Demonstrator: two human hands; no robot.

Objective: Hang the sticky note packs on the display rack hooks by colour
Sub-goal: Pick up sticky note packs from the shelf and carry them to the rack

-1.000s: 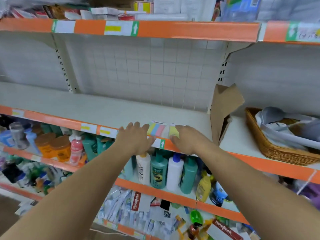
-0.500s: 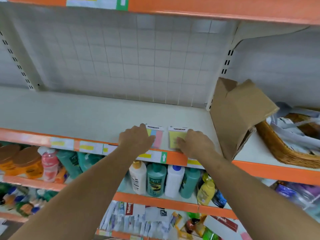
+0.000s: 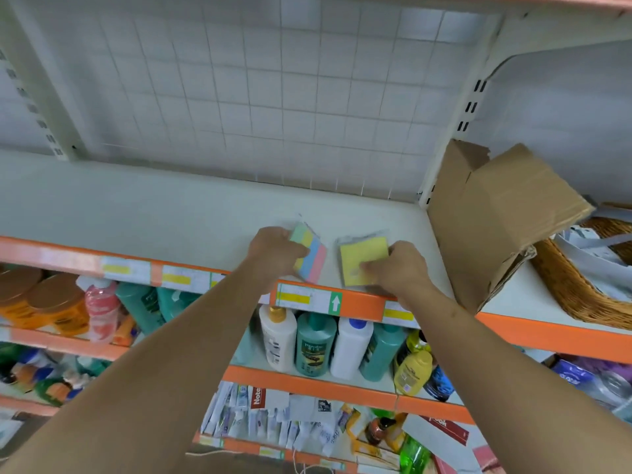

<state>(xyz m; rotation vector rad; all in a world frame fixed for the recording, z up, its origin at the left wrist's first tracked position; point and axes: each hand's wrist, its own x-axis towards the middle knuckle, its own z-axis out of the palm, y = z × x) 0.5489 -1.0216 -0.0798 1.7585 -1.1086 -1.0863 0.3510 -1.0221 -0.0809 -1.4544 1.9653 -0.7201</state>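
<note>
Item 1: striped pack — my left hand grips its left edge, fingers curled round it. Item 2: yellow pack — my right hand pinches its lower right corner. Both sit low in front of the wire grid, long axes and header ends pointing at it; each hand about equally far. I see no hooks.

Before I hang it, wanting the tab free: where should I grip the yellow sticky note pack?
Pinch the yellow pack by its near edge, coming from the shelf front, as the right hand does; its header end points away, staying free.
</note>
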